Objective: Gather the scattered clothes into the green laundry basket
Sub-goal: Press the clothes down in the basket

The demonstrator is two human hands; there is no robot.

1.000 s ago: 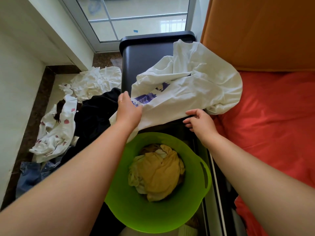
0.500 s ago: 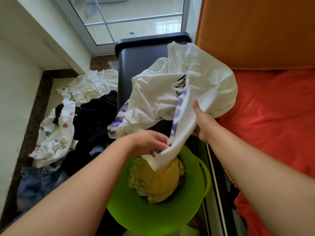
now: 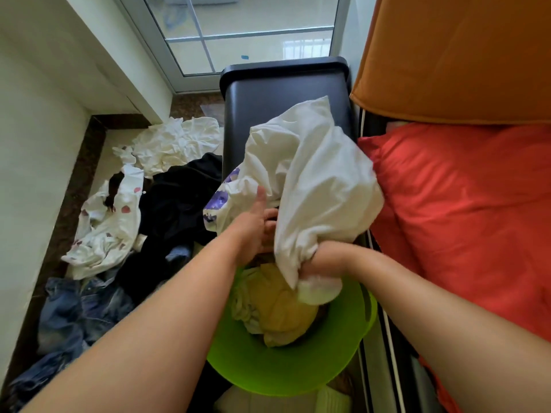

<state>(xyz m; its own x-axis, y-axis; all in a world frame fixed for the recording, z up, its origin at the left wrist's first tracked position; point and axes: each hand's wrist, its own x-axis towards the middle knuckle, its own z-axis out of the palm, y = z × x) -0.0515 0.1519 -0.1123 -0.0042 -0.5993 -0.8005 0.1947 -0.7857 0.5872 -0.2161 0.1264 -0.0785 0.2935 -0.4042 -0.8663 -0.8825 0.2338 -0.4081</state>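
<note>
The green laundry basket (image 3: 268, 371) stands right below me with a yellow garment (image 3: 280, 308) lying inside. Bunched above its far rim is a white shirt with purple print (image 3: 310, 186). My right hand (image 3: 319, 260) grips the shirt's lower end over the basket, its fingers mostly wrapped in cloth. From the left, my left hand (image 3: 253, 225) presses into the shirt's folds with the thumb up. More clothes lie on the floor to the left: a white garment (image 3: 176, 144), a white one with red dots (image 3: 107, 231), a black one (image 3: 179, 198) and blue jeans (image 3: 68, 317).
A dark cabinet (image 3: 283, 93) stands just beyond the basket, in front of a glass door (image 3: 253, 31). A bed with a red cover (image 3: 465, 210) and an orange headboard (image 3: 456, 55) fills the right side. A white wall (image 3: 35, 144) closes the left.
The shirt came off the cabinet top and has been gathered into a bundle. My right hand swung down to the basket rim with the shirt's end, and my left hand rose into the folds.
</note>
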